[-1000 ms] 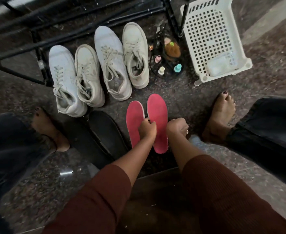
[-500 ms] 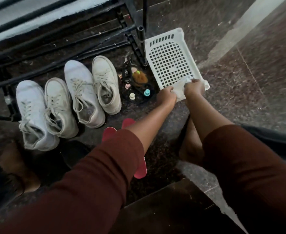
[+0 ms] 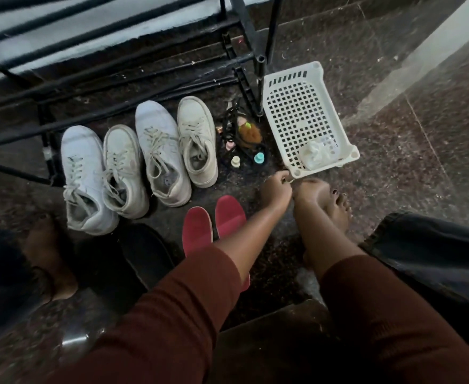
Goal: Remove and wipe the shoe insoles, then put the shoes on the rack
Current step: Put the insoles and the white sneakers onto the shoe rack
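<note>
Sitting in a row on the dark stone floor before the black metal shoe rack (image 3: 111, 87) are four white sneakers (image 3: 133, 167), laces loose and toes toward the rack. Nearer the person lies a black insole (image 3: 147, 253), and beside it two red insoles (image 3: 197, 231) lie side by side, their heels hidden under the left forearm. Between the sneakers and the white plastic basket (image 3: 305, 87) stands a small black wire holder (image 3: 241, 139) with little bottles and a brown brush. A crumpled white cloth (image 3: 315, 155) lies in the basket's near corner. The left hand (image 3: 276, 188) pinches something small and pale at the basket's near edge (too small to name); the right hand (image 3: 309, 191) is curled just beside it, and I cannot tell what, if anything, it holds.
</note>
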Demonstrator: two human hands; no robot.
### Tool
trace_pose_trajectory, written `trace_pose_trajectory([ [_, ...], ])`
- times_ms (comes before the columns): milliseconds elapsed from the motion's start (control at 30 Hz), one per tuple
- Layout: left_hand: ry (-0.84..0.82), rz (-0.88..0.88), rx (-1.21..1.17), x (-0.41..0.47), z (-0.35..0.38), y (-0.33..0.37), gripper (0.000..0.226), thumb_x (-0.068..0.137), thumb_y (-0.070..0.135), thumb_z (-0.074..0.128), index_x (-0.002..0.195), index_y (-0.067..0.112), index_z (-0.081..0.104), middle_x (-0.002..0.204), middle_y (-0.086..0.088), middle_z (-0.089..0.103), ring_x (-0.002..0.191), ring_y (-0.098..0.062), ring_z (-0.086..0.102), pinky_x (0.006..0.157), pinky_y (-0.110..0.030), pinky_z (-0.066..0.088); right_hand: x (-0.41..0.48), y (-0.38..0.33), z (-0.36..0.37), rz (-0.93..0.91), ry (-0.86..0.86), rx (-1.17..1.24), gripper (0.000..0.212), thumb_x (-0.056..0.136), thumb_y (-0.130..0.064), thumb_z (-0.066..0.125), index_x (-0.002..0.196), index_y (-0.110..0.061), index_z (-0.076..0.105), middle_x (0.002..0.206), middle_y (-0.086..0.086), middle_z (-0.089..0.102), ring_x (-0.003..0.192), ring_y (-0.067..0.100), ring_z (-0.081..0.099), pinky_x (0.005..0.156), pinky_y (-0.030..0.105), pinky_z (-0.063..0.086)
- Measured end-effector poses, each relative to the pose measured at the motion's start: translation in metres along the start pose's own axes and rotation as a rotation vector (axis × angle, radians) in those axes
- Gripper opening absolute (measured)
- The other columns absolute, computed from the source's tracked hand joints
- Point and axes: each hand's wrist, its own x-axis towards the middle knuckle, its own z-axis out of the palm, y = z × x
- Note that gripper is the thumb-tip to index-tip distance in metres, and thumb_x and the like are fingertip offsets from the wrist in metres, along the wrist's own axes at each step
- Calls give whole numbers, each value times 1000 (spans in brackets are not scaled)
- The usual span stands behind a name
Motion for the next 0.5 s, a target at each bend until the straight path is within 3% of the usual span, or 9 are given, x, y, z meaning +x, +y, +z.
trace_pose_trajectory([
  [100,41,-65,-72,-19,-19,-31,41,94,0,39,128,13,57,132,-5,58,122,-19,52,97,-24,36,-45,18,17,-64,-47,-108,29,88,-4,48,111,-6,66,115,15,64,110,29,58,90,31,44],
  [267,212,-203,-207,-54,-56,-101,38,91,-4,42,123,5,60,128,-7,60,122,-21,52,99,-21,34,-108,51,56,-90,-227,-185,25,85,-9,57,109,-8,67,111,17,66,107,28,59,86,27,44],
  [500,367,-335,-173,-93,-115,-191,33,94,8,49,124,9,61,127,-9,61,121,-24,54,92,-22,35,-181,87,107,-268,-495,-330,25,84,-18,63,106,-7,65,106,15,68,101,27,61,78,26,42],
])
